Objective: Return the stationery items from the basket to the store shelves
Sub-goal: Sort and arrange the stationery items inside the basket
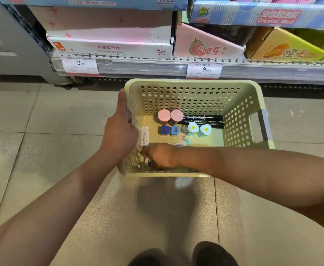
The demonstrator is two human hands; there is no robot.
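Left hand (121, 129) grips the left rim of the green basket (193, 83). Right hand (158, 155) reaches into its near left corner, fingers curled on a small item (148, 161), too hidden to name. Black markers (203, 118) by the far wall.

Your left hand (120, 129) grips with fingers curled, thumb straight, while your right hand (158, 155), crossing just beside it, curls downward.

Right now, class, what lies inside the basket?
Basket: two pink jars, two black markers, two blue cubes, two egg-topped pieces, labelled erasers. The right hand covers whatever it reaches.
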